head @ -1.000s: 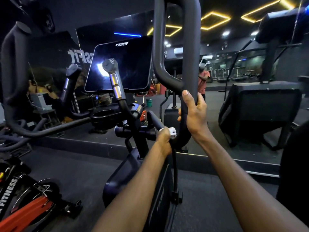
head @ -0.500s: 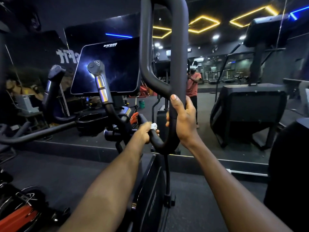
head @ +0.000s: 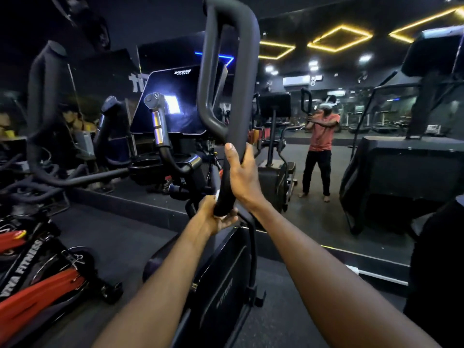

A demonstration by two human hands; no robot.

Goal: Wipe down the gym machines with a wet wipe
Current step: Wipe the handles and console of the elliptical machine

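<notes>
**Hands on loop handle, wipe nearly hidden**

Left hand (head: 218,214) curled shut around lower end of loop handle (head: 229,101), fingers wrapped from below. Wipe (head: 216,197) trapped between palm and handle; only slivers of white showing at top of fist and under fingertips. Right hand (head: 242,175) clamped on same handle just above, thumb pointing up along the bar, steadying it.

Risks from here:

- Handle looks like a swinging arm of the machine (head: 223,285). Easing off with right hand during a hard stroke would probably let it pivot away, leaving a skimmed, half-cleaned patch.
- Wipe bunched small inside fist. Likely bare skin rubbing the bar instead of cloth, so coverage patchy; could also slip out at the rounded bottom end and drop to the floor (head: 120,247).
- Hands almost touching. Upward stroke would meet right hand at once; strip under that palm stays unwiped unless grip shifts higher.
- Upper loop, second handle (head: 155,121) and screen (head: 175,104) apparently not reached yet. Hard to judge how damp the wipe is; a dry one would only smear.
- Red bike (head: 37,285) close on left; stepping sideways without looking could catch a foot.
</notes>
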